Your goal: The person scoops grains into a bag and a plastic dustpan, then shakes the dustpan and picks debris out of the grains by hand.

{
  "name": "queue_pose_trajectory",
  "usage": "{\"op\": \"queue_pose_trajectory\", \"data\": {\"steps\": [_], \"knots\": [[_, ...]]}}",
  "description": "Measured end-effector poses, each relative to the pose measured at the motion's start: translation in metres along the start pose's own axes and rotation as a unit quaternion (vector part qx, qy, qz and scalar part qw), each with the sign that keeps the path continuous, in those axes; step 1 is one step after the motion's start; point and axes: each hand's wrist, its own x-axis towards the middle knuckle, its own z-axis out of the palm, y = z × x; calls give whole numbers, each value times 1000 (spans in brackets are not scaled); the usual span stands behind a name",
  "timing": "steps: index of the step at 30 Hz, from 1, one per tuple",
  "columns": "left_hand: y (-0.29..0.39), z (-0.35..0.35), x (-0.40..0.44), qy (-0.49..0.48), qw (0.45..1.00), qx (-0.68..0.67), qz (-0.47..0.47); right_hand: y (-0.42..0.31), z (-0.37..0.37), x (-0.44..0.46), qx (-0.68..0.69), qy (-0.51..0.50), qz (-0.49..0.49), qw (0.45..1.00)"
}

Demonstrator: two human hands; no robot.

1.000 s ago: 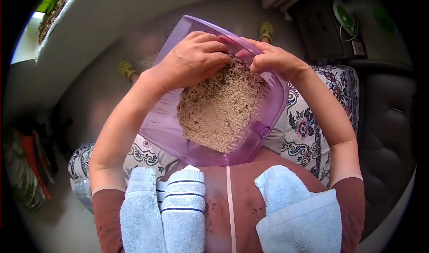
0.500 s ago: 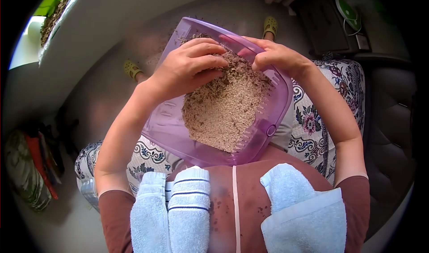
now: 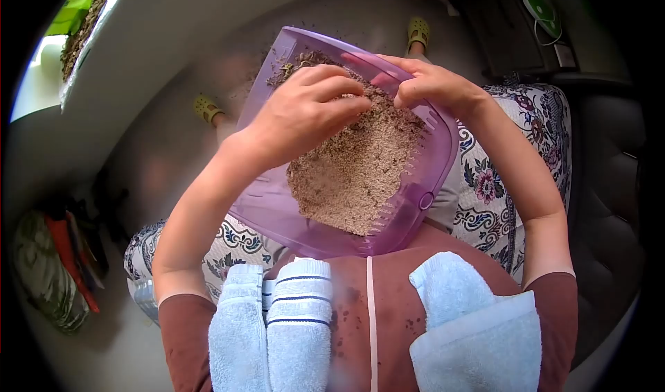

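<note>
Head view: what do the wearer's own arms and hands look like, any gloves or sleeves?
No gloves on the left hand or right hand. Left sleeve and right sleeve are short, plain reddish-brown, ending near the elbows. No watch or bracelet shows.

Home, seemingly: floral seat cover (image 3: 486, 184), yellowish clogs (image 3: 418, 34).

Dim room, upper-left daylight, blackened fisheye edges

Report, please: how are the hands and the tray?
Right hand gripping the purple tray. Left hand over pale grain, fingers curled, hiding some. Dark flakes mixed in, more toward far edge.
</note>
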Motion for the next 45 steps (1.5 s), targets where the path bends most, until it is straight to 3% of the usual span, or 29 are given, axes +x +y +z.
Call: {"op": "queue_pose_trajectory", "data": {"steps": [3,10,14,17,24,31,33,35,38,41,44,45], "knots": [[-1,10,4,-30,998,32,42,-1,2,-3,6,2,-6,1000],[-4,-24,-32,-64,997,31,-20,9,-6,-2,-19,-3,-3,1000],[-5,-34,-42,-54,998,21,-16,12,-5,-1,-18,8,1,1000],[-17,-36,-25,7,999,27,-31,3,1,-4,-14,5,-4,1000],[-41,-30,3,-112,984,136,21,6,2,-4,-24,15,6,1000],[-25,-52,-33,-81,978,-37,-188,5,-2,-4,-25,14,36,999],[-13,-50,-32,-80,984,-34,-152,3,1,-4,-13,15,35,999],[-13,-42,-33,-88,988,89,-94,3,2,-2,-10,17,35,999],[-18,-48,-41,-138,985,67,-78,5,2,0,-22,17,30,999],[-23,-53,-58,-107,988,-3,-113,4,2,-3,-24,20,25,999],[-16,-56,-68,-54,968,-109,-220,7,-1,0,-23,21,19,999],[-14,-56,-67,-32,970,-88,-222,12,-3,3,-17,15,10,1000]]}}
